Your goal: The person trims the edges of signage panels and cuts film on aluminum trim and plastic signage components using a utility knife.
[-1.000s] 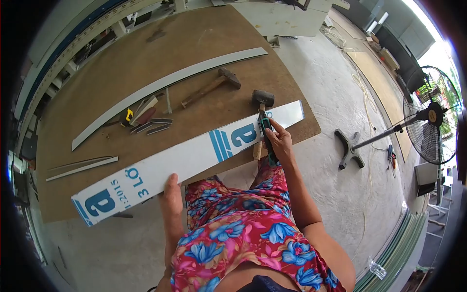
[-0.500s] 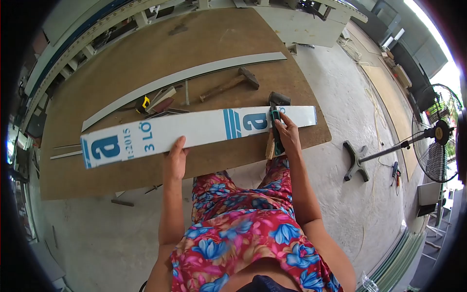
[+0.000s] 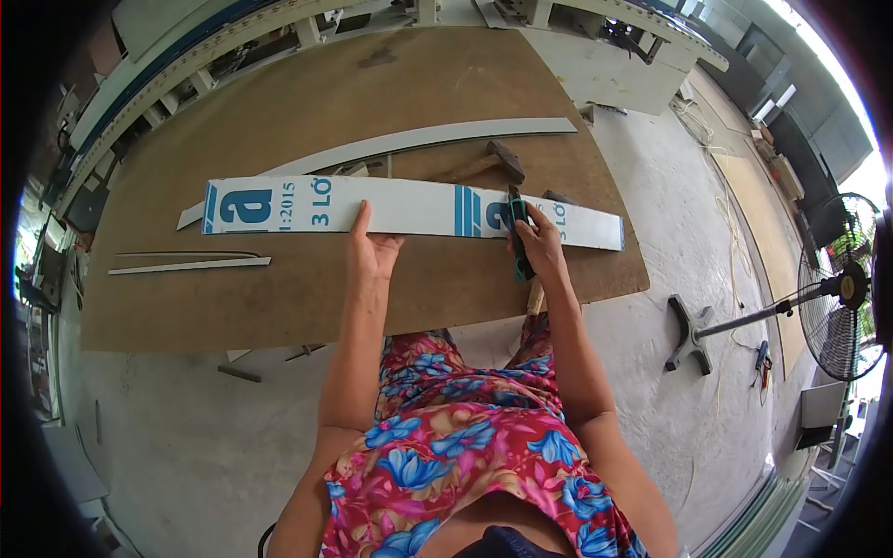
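A long white panel strip (image 3: pixel 409 206) with blue lettering is held up over the brown board, nearly level. My left hand (image 3: pixel 374 246) grips its lower edge left of the middle, thumb on the printed face and fingers behind. Near the right end, my right hand (image 3: pixel 541 244) holds a dark green cutter knife (image 3: pixel 518 244) upright against the strip's face. Behind the strip lies a hammer (image 3: pixel 505 161) with a wooden handle. A second mallet (image 3: pixel 558 197) is mostly hidden by the strip; part of its handle shows below.
A long narrow white strip (image 3: pixel 446 135) lies on the brown board (image 3: pixel 279 312) beyond the panel. Two thin strips (image 3: pixel 191 267) lie at the left. On the floor at the right stands a black fan (image 3: pixel 842 284). A machine frame (image 3: pixel 200 82) runs along the back.
The panel strip's left end has risen and its right end has dropped in view. My left hand has moved up and right with it. The right hand still holds the cutter knife.
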Motion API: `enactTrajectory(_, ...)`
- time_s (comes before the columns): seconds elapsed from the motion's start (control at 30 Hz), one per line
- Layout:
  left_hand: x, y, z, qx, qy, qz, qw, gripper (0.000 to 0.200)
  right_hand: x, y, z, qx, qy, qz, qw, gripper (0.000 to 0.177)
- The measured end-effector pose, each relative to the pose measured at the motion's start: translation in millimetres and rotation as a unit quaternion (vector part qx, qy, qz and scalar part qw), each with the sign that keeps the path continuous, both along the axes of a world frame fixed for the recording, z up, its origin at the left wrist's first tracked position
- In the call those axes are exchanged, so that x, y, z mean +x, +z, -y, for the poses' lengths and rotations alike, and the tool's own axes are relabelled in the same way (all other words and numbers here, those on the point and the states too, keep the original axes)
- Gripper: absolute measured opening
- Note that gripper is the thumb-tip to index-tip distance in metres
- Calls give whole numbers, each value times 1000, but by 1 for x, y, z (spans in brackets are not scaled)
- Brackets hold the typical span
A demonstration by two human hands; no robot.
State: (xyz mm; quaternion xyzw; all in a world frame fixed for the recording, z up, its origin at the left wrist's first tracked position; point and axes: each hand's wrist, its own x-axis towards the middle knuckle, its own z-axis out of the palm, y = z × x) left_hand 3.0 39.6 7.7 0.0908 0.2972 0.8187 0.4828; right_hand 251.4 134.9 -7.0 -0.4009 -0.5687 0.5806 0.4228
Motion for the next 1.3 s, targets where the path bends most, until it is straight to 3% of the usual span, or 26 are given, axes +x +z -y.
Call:
enactTrajectory(0.23,16,-3,-25,64,27,47,996,49,1,-11,-18,20,-30,-10,999,48)
enactTrajectory(0.43,16,-13,-67,65,36,54,996,53,-11,-9,-43,52,-14,27,998,30)
enactTrajectory(0.53,11,-15,-79,74,32,50,995,53,-29,-14,-51,19,-19,-27,999,28)
enactTrajectory(0.57,10,-15,-82,83,29,55,995,53,-32,-13,-53,8,-13,-43,999,38)
enactTrajectory(0.9,-13,-1,-49,46,18,-7,999,53,-53,-24,-33,-39,1,-222,974,37)
enactTrajectory(1.0,-18,-9,-53,12,-5,-31,999,48,-48,-26,-29,-48,-46,-235,970,44)
enactTrajectory(1.1,-29,-15,-57,-8,0,-51,999,40,-52,-35,-25,-53,-43,-239,969,38)
enactTrajectory(1.3,-33,-14,-57,-10,-4,-49,999,37,-66,-46,-13,-11,-32,-225,974,50)
